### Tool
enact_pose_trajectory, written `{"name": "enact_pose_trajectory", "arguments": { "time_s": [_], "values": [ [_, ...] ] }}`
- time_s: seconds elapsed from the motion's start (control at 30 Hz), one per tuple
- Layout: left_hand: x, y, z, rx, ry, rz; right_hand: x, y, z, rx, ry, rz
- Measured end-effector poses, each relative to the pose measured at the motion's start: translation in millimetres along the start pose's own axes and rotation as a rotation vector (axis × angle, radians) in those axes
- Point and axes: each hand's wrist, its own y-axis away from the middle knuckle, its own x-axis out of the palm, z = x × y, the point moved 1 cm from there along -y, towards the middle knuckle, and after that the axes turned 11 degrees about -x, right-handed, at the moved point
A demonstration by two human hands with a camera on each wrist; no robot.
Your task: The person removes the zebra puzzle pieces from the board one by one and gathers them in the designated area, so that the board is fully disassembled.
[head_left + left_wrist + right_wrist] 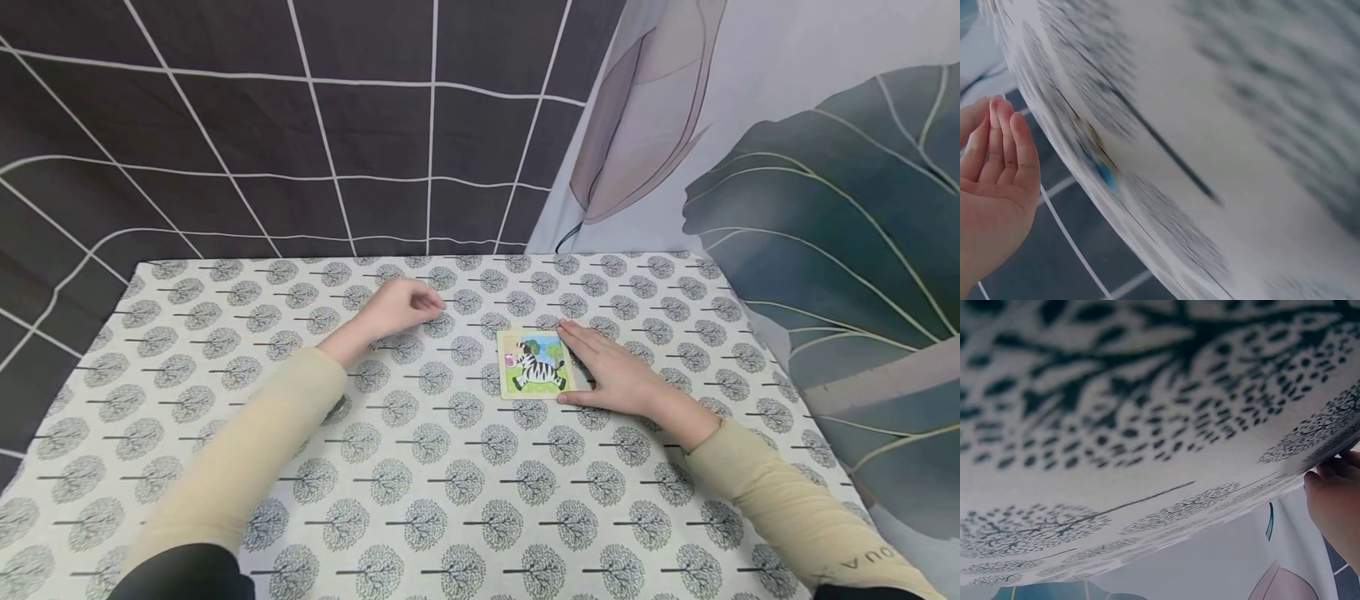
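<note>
The right grip (611, 375) has fingers extended, touching the zebra board (535, 364) at its far right corner, thumb at the near right one; any pinch is hard to judge. The left grip (401, 308), holding nothing, sits apart, farther left. Uneven pressure could skid the board across the cloth-covered bench (420, 492). It looks square, bright, pale-rimmed.

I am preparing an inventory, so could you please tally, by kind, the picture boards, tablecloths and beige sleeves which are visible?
Zebra picture board: 1
Tree-print tablecloth: 1
Beige sleeves, left sleeve and right sleeve: 2
Total: 4
</note>
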Motion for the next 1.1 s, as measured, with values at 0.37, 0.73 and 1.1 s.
{"name": "enact_pose_trajectory", "arguments": {
  "time_s": [0.37, 0.73, 1.1],
  "values": [
    [40.5, -15.8, -41.7, 0.075, 0.005, 0.125, 0, 0.2, 1, 0.013, -0.007, 0.014],
    [73.0, -25.7, -64.6, 0.125, -0.078, 0.153, 0, -1.1, 1, 0.0, -0.032, 0.0],
    [84.7, -29.5, -72.8, 0.152, -0.142, 0.164, 0, -2.2, 1, 0.003, -0.046, 0.002]
  ]
}}
